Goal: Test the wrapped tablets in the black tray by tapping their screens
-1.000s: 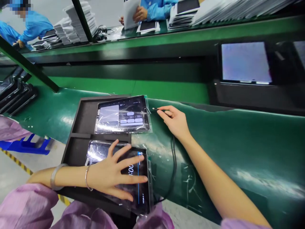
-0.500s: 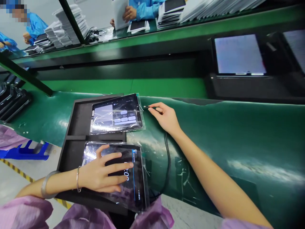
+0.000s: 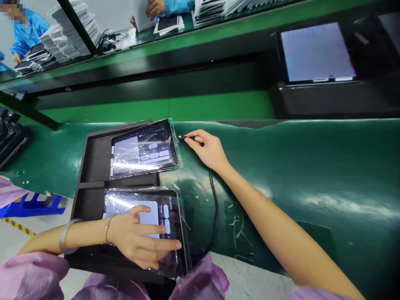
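Note:
My left hand (image 3: 140,239) lies over the nearer tablet (image 3: 153,204), fingers spread, with a fingertip at its lit screen. This tablet is wrapped in clear film and shows a pale panel with small blue buttons. Between thumb and fingertips, my right hand (image 3: 209,148) pinches a black cable (image 3: 215,196), its plug pointing left. The plug is just off the right edge of the farther tablet (image 3: 143,148), and I cannot tell whether it touches the film. That tablet is lit too, film-covered, and tilted on the black divided tray (image 3: 93,160) beneath both.
A green bench (image 3: 281,166) stretches right. Behind it, a large lit screen (image 3: 317,52) sits in a dark holder. Across the far shelf are white stacks (image 3: 209,10) and people in blue sleeves (image 3: 178,6). A blue stool (image 3: 34,205) stands at left; dark devices (image 3: 11,135) are stacked there.
The nearer tablet's screen has switched from a dark page with large digits to a panel with buttons. My left hand has shifted down slightly over it. The whole view has moved a little.

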